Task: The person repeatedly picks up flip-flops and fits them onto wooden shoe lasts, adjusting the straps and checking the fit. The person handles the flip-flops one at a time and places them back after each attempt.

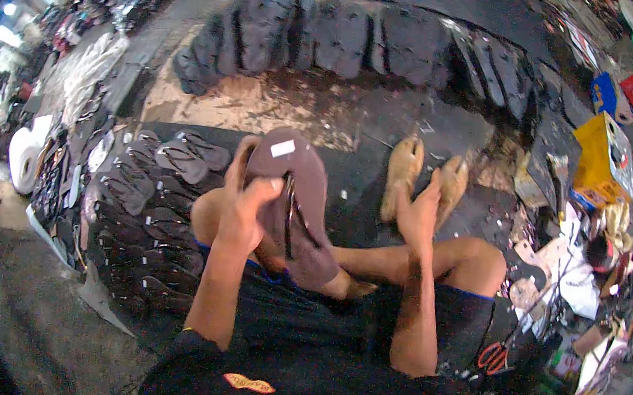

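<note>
My left hand (246,209) is closed round a brown sandal sole (306,188), thumb on its face. A white label sits near the sole's far end, and a dark strip shows along its middle. The near end of the sole reaches down over my crossed legs. To the right, my right hand (418,213) touches two tan foot-shaped shoe lasts, its thumb and finger apart. The left last (406,165) stands beside the thumb; the right last (455,184) lies along the finger. Some of the right fingers are hidden.
Dark soles (340,40) stand in a curved row at the far side. Several finished flip-flops (185,155) lie in rows at my left. Orange-handled scissors (493,358) rest by my right knee. Further right are a yellow box (604,164) and heaped scraps (578,266).
</note>
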Tool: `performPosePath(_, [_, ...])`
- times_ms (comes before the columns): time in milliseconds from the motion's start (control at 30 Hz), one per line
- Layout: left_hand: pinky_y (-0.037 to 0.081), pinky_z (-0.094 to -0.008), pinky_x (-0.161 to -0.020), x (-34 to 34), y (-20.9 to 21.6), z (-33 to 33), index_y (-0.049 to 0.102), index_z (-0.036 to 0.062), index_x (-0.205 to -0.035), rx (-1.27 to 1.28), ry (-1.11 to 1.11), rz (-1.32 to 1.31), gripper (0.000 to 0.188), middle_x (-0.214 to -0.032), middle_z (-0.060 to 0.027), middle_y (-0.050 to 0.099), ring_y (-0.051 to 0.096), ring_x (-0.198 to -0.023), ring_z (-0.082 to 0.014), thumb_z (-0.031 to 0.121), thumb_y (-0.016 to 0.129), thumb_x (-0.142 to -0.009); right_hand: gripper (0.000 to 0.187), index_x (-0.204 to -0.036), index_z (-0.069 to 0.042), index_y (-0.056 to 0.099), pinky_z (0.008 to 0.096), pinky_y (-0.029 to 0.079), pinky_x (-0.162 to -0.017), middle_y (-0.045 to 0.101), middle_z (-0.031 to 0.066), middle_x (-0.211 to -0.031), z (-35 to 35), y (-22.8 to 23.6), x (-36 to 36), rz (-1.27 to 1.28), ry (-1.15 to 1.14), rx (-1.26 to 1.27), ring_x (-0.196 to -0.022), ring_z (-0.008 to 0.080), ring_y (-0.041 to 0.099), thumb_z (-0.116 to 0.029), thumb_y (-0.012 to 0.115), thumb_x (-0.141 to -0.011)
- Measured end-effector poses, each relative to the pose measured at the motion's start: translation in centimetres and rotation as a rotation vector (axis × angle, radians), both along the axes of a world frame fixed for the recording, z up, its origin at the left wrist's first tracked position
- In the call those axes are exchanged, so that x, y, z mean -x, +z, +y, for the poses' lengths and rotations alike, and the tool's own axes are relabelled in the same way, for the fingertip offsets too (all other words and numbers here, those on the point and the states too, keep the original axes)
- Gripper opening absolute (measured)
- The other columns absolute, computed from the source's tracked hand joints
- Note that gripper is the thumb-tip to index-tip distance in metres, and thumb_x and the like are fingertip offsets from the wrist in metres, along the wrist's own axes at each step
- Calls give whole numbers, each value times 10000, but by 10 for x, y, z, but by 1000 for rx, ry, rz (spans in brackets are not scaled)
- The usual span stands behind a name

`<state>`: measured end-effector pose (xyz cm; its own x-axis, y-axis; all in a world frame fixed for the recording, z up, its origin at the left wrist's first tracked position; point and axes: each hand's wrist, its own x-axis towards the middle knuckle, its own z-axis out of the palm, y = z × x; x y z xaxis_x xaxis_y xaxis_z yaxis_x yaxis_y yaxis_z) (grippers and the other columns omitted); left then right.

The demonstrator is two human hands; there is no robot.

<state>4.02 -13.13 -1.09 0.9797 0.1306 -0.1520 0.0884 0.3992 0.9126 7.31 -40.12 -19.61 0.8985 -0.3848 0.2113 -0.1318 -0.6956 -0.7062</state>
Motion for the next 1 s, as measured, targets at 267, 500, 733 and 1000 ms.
performPosePath(267, [515, -630, -1149, -35, -44, 47, 449, -70, -1525, 531, -44, -2, 637, -1519, -186, 582, 579, -1407, -388, 151, 536, -935, 742, -1592, 44, 448, 425, 415, -1209, 551, 163, -1567, -4, 54, 38, 216, 254, -1052, -1447, 298, 526, -224, 675, -938])
performPosePath(500, [582, -691, -998, -36, -54, 71, 444, 279, -1583, 469, 122, -41, 698, -1369, -199, 610, 647, -1241, -414, -16, 590, -968, 739, -1478, 3, 602, 493, 458, -1190, 630, 257, -1497, 9, 176, 149, 7, 758, -301, -1414, 424, 594, -146, 800, -781])
performPosePath(733, [608, -639, -986, -5, -23, 22, 426, 216, -1596, 390, -169, -89, 679, -1489, -220, 572, 638, -1288, -412, 37, 643, -977, 737, -1509, 18, 570, 460, 450, -1195, 598, 228, -1535, 41, 171, 162, 156, 629, -670, -1410, 355, 592, -98, 795, -817])
performPosePath(1000, [566, -681, -1047, 0, -21, 10, 327, 261, -1661, 366, -284, -5, 853, -1524, -234, 527, 580, -1373, -422, 109, 735, -927, 758, -1563, 39, 508, 479, 395, -1219, 567, 255, -1552, 63, 147, 173, 11, 589, -726, -1432, 378, 535, -55, 777, -860])
